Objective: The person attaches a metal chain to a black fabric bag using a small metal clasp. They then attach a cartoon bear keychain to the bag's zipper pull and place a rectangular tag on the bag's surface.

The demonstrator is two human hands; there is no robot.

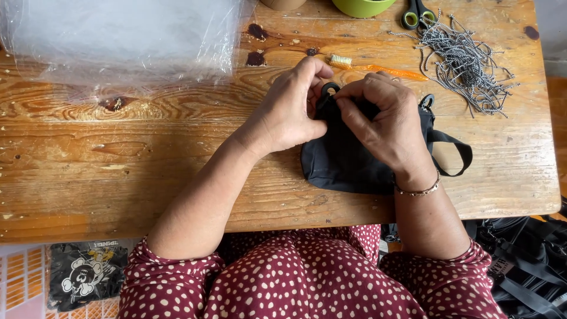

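Fingertips of left hand (pixel 289 109) and right hand (pixel 384 118) pinch black pouch (pixel 339 159).

Worn wooden table (pixel 118 171) — on it clear plastic sheeting (pixel 118 41), black pouch (pixel 339 162), cord pile (pixel 466 62), scissors (pixel 418 15).

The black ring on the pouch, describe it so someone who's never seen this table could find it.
On the wooden table, find the black pouch under both hands. At its top edge, between the left hand and right hand, sits the small black ring, the only round loop the fingertips pinch.
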